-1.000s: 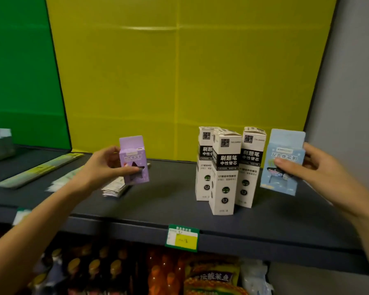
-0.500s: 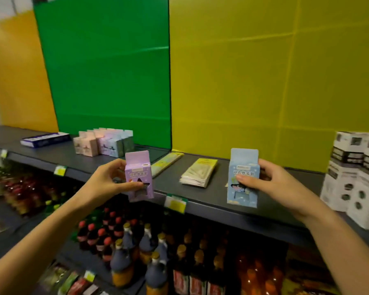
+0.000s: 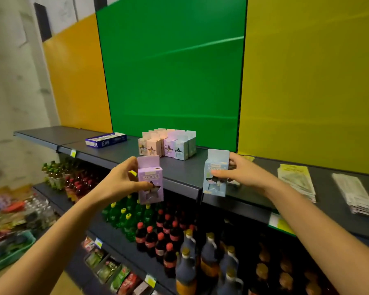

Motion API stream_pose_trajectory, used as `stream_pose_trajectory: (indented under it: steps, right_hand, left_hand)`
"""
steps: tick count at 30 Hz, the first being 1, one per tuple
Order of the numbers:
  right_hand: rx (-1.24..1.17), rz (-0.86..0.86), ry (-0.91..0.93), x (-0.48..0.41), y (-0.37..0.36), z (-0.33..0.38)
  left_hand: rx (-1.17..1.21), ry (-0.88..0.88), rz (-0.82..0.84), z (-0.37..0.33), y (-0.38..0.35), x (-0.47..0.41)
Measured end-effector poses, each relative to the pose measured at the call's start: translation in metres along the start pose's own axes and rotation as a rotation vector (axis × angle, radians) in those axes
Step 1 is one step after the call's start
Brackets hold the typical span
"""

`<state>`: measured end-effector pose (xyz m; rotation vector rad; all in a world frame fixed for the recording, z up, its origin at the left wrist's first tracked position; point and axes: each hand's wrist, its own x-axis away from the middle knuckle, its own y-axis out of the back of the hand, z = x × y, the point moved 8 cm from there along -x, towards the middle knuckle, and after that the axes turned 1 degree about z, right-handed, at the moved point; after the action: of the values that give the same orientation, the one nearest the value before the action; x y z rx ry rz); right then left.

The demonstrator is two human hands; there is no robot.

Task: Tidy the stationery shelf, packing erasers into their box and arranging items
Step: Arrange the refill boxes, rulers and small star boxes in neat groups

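My left hand (image 3: 119, 184) grips a small purple box (image 3: 149, 179) with a star-shaped window, held upright in front of the grey shelf (image 3: 185, 169) edge. My right hand (image 3: 241, 173) pinches a light blue box (image 3: 215, 173) of the same kind, upright over the shelf's front edge. Behind them, on the shelf, stands a cluster of several similar pastel boxes (image 3: 168, 143) in pink, purple and pale green. A flat blue-and-white box (image 3: 106, 140) lies further left on the shelf.
Stacks of flat yellow-green packets (image 3: 296, 179) and pale packets (image 3: 356, 194) lie on the shelf at the right. Lower shelves hold many drink bottles (image 3: 168, 237). A teal basket (image 3: 11, 252) of goods sits on the floor at the left.
The view has swung left along the shelf. Both hands carried their boxes leftward, away from the tall white refill boxes, and now hover in front of the cluster of pastel boxes.
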<state>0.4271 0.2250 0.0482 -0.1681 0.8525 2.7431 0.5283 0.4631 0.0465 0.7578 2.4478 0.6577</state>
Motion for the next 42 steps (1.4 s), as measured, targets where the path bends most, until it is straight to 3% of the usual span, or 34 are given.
stream_pose_trajectory:
  steps: [9,15,28,31,35,42]
  right_hand:
    - [0.136,-0.026,-0.049,-0.119,-0.039,-0.008]
    - [0.320,-0.068,-0.078,-0.186,-0.048,-0.011]
    - [0.286,-0.221,-0.115,-0.228,-0.053,-0.022]
    - [0.281,-0.288,-0.112,-0.228,-0.055,-0.021]
    - [0.303,-0.392,-0.105,-0.229,-0.060,-0.016]
    - [0.248,-0.565,-0.121,-0.228,-0.072,-0.012]
  left_hand:
    - [-0.091,-0.056,0.016,0.049,0.024,-0.111]
    - [-0.357,-0.148,0.008,0.065,0.025,-0.185]
    - [-0.452,-0.304,0.213,0.097,0.009,-0.266]
    - [-0.579,-0.386,0.232,0.093,0.009,-0.273]
    - [-0.967,-0.611,0.149,0.084,0.008,-0.276]
    - [-0.989,-0.816,0.118,0.087,0.008,-0.288]
